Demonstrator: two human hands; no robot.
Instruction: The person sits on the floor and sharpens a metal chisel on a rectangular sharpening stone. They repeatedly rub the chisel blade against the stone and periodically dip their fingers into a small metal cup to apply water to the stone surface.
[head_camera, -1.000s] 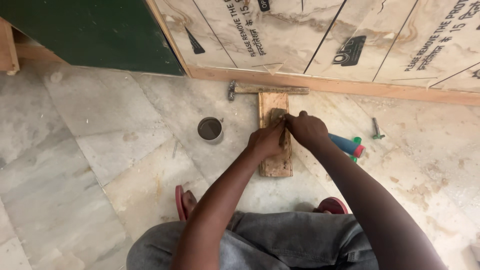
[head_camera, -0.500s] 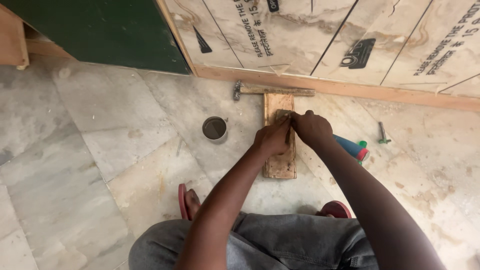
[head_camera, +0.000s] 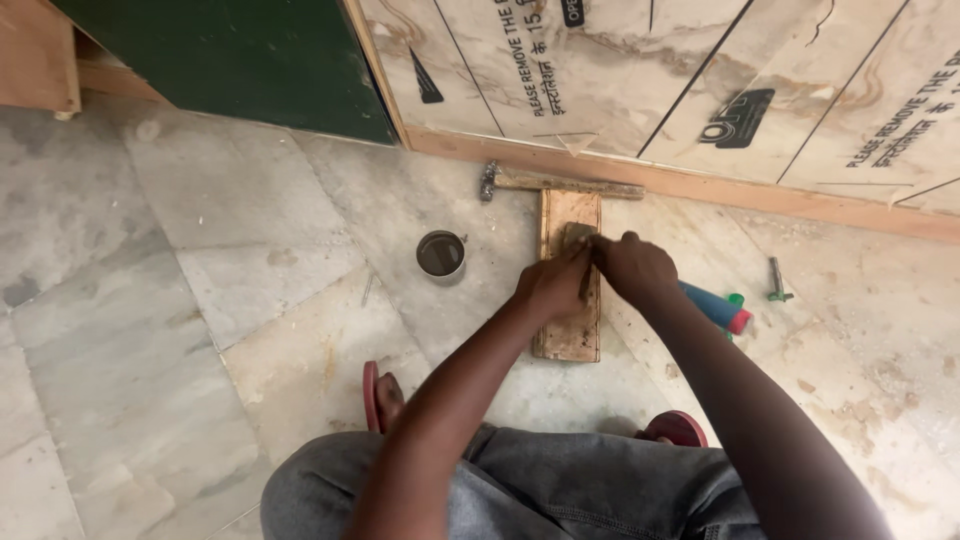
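A worn wooden board (head_camera: 572, 338) lies on the marble floor, with a grey stone (head_camera: 578, 234) set into its far end. My left hand (head_camera: 550, 287) and my right hand (head_camera: 632, 266) meet over the board just below the stone. Both are closed on a small dark tool (head_camera: 586, 281), a thin blade-like piece pressed down against the board. Most of the tool is hidden by my fingers.
A hammer (head_camera: 560, 184) lies across the board's far end by the wooden skirting. A small round tin (head_camera: 441, 254) stands to the left, a blue and red tube (head_camera: 714, 306) and a small green-handled tool (head_camera: 776, 281) to the right. My feet wear red sandals (head_camera: 372, 396).
The view has drifted slightly. My hands stay pressed together on the board near the stone, with only a small shift along it.
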